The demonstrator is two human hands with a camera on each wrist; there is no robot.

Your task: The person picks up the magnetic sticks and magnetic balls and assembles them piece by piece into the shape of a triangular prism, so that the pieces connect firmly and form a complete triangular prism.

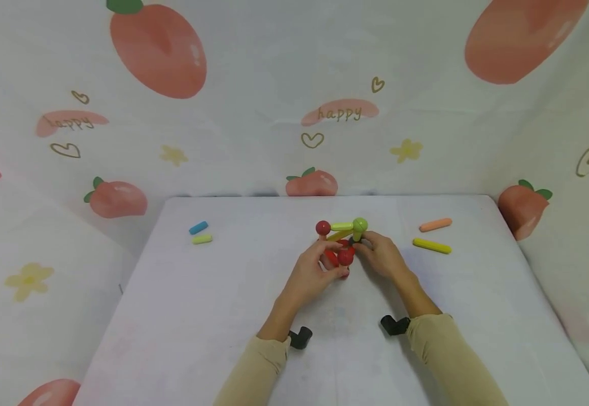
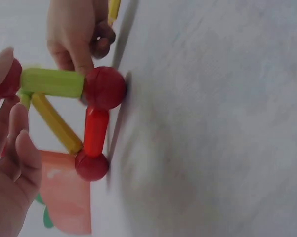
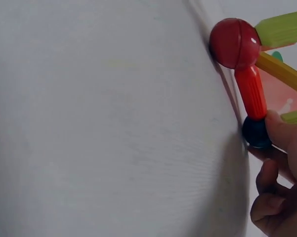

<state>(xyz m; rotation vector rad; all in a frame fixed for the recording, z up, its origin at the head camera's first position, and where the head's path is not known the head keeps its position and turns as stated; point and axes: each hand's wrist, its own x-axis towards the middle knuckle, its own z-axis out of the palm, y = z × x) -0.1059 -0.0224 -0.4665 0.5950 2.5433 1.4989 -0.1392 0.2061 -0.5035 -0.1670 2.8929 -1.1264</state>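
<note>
On the white bench (image 1: 172,316) stands a frame of glossy, coloured rods and balls (image 1: 340,234); the left grip (image 1: 311,273) pinches its nearer, upper red ball (image 1: 345,257). Only the right wrist view clearly shows the right grip (image 3: 289,175) pinching a dark-blue ball (image 3: 256,132).

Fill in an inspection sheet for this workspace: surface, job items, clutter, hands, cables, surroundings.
Surface: pale table, items lying toward its far side.
Job items: partly built frame of coloured rods and balls.
Clutter: loose blue rod and light green rod at left; orange rod and yellow rod at right.
Hands: left hand pinches an upper red ball; right hand pinches the dark blue ball.
Cables: nothing seen.
Surroundings: backdrop printed with fruit, hearts, flowers.
</note>
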